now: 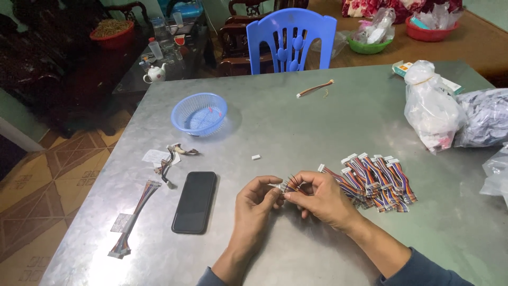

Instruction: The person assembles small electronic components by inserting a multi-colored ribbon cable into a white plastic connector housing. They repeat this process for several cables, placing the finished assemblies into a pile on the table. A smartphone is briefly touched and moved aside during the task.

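- Metal table: every place below is given from the black phone lying on it.
- Pile of striped wire bundles: well right of the phone.
- Right hand: right of the phone, fingers pinched on a small wire bundle.
- Left hand: just right of the phone, fingertips closed on the bundle's white plug end.
- Step, as I judge it: seating wires in the plug; next calls for a steady, aligned push.

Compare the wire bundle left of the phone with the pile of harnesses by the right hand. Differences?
The wire bundle is one long harness lying stretched out; the pile of harnesses is many short ones stacked side by side. The bundle lies apart from both hands, past the phone; the pile sits just beyond the right hand. Both are multicoloured wires on the metal table.
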